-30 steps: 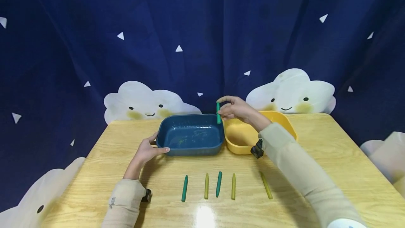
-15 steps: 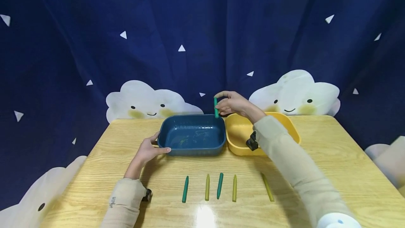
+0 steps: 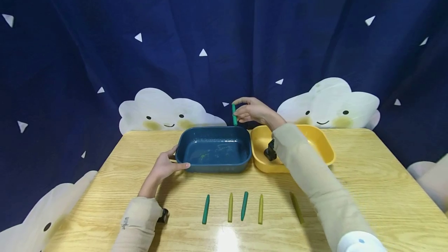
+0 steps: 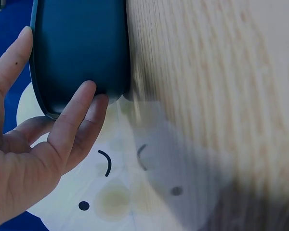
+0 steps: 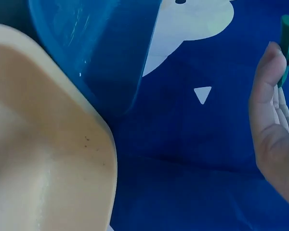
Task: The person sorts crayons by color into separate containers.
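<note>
In the head view my right hand [image 3: 254,111] pinches a green crayon [image 3: 234,114], held upright above the far right corner of a dark blue rectangular container [image 3: 213,168]. The right wrist view shows the same crayon [image 5: 288,36] between thumb and fingers. My left hand [image 3: 167,165] holds the left end of the blue container, thumb along the near side; in the left wrist view its fingers [image 4: 77,108] lie against the wall. Two green crayons, one on the left [image 3: 206,209] and one in the middle [image 3: 244,206], lie on the table.
A yellow container [image 3: 328,154] stands right beside the blue one, partly hidden by my right forearm. Yellow crayons lie nearer me: one left of centre [image 3: 230,207], one right of centre [image 3: 260,209], one further right [image 3: 296,207]. A dark blue curtain [image 3: 224,30] hangs behind the wooden table [image 3: 122,174].
My right hand has moved left and up with the green crayon, from over the gap between the containers to above the blue one's far right corner. The left hand stays on the blue container.
</note>
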`<control>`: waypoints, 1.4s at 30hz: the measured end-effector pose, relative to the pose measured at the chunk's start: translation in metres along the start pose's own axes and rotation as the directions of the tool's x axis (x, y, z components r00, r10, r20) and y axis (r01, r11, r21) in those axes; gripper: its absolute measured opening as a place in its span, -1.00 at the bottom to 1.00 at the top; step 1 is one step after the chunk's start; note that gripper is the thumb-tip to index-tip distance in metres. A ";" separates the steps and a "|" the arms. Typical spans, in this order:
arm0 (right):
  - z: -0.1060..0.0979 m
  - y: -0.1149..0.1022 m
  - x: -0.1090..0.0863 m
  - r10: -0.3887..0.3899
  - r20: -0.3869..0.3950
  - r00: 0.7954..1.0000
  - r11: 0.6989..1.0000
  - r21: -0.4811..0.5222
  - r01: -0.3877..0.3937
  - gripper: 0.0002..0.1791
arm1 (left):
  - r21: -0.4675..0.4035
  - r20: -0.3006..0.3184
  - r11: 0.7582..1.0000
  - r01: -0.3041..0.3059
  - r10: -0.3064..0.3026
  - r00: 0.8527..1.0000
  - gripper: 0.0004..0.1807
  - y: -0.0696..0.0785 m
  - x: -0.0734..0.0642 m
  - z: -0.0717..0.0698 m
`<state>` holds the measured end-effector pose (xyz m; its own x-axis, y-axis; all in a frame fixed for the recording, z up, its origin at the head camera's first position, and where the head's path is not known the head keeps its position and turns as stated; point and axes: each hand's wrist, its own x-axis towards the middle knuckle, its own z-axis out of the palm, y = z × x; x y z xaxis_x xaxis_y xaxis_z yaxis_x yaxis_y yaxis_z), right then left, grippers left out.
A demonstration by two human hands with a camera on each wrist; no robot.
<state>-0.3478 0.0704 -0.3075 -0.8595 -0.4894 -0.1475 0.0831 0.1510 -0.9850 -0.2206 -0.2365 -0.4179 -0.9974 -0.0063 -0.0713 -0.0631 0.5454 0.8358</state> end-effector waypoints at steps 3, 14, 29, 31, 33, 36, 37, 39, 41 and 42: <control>0.003 0.001 0.007 0.005 -0.003 1.000 1.000 -0.002 -0.005 -0.39 | -0.002 -0.002 1.000 0.003 -0.003 1.000 -0.04 0.001 0.000 -0.001; 0.017 0.009 0.028 0.025 0.022 0.999 1.000 -0.010 -0.024 -0.42 | -0.012 -0.011 1.000 0.008 -0.009 1.000 -0.04 -0.002 0.000 -0.001; 0.032 0.022 0.057 0.024 0.113 0.993 0.998 -0.055 -0.018 -0.43 | -0.030 -0.036 1.000 0.007 -0.008 0.999 -0.04 0.000 0.002 0.001; 0.033 0.024 0.059 0.026 0.132 0.991 0.998 -0.068 -0.017 -0.45 | -0.022 -0.034 1.000 0.006 -0.007 0.999 -0.04 0.000 0.002 0.002; 0.035 0.026 0.061 0.030 0.152 0.988 0.997 -0.073 -0.019 -0.46 | -0.009 -0.028 1.000 0.007 -0.008 1.000 -0.03 0.000 0.002 0.002; 0.038 0.028 0.063 0.031 0.181 0.983 0.996 -0.084 -0.016 -0.45 | 0.009 -0.028 1.000 0.014 -0.014 1.000 -0.03 -0.001 0.002 0.002; 0.039 0.029 0.064 0.029 0.191 0.981 0.996 -0.086 -0.012 -0.45 | 0.013 -0.029 1.000 0.017 -0.017 0.999 -0.03 -0.001 0.002 0.002; 0.042 0.029 0.067 0.022 0.210 0.978 0.996 -0.086 -0.004 -0.44 | 0.014 -0.031 1.000 0.016 -0.015 0.999 -0.03 -0.001 0.002 0.002; 0.044 0.029 0.070 0.016 0.227 0.974 0.996 -0.088 0.004 -0.42 | 0.015 -0.037 1.000 0.012 -0.011 0.999 -0.03 0.000 0.003 0.001; 0.045 0.029 0.072 0.014 0.236 0.972 0.996 -0.087 0.007 -0.41 | 0.016 -0.039 1.000 0.009 -0.009 0.999 -0.03 0.000 0.004 0.001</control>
<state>-0.3842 0.0007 -0.3510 -0.7147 -0.6764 -0.1778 0.0329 0.2214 -0.9746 -0.2242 -0.2354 -0.4187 -0.9974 -0.0433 -0.0575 -0.0719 0.5590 0.8261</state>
